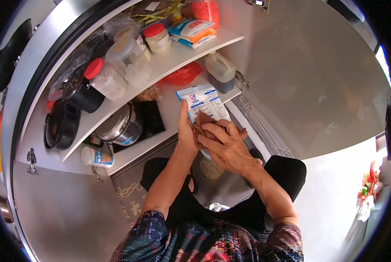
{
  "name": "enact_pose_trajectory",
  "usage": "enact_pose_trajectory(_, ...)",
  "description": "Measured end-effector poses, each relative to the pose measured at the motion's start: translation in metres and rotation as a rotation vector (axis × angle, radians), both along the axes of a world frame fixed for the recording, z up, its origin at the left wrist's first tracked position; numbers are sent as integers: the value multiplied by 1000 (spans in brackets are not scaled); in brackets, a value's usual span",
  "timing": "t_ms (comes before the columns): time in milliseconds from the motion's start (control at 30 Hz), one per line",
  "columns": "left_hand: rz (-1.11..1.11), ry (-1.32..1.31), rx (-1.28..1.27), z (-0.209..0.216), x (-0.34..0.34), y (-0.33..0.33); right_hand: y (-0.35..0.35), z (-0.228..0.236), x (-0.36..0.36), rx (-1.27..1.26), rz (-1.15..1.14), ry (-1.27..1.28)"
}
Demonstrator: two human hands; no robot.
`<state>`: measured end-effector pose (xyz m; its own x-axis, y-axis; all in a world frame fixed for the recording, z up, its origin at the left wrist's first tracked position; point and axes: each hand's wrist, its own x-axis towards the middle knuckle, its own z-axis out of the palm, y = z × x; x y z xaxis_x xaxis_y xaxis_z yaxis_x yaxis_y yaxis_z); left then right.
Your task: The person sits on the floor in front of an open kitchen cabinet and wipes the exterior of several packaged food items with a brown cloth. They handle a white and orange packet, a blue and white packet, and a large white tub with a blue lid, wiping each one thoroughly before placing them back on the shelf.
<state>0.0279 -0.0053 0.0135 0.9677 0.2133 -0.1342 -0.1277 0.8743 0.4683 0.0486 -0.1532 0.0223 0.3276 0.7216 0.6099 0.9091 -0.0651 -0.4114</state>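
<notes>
Head view: left fingers (184, 110) are gripping a packet (200, 97), right fingers (214, 131) are pressing brown cloth (203, 118), seemingly wiping; next stroke needs steadiness.

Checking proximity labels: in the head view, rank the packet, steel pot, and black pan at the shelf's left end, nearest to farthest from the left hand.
From the left hand:
1. Packet: touching, under the thumb.
2. Steel pot: to the left, below the shelf.
3. Black pan: farther left, at the shelf's end.

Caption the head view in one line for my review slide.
Bare hands hold a white-and-blue packet and a brown cloth before an open, stocked cupboard.
</notes>
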Motion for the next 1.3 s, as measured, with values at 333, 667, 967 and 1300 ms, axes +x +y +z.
enact_pose_trajectory(333, 83, -30, -43, 10, 3, -4, -20, 10, -1, -51, 92, 82)
enact_pose_trajectory(667, 105, -112, 31, -1, -1, 8, -9, 1, 30, 209, -323, 210)
enact_pose_trajectory(967, -35, -123, -7, -6, -13, 3, -7, 16, 57, 357, -54, 866)
enact_pose_trajectory(1300, 104, -142, 27, -1, -11, 25, -43, 13, 24, -147, -139, 499)
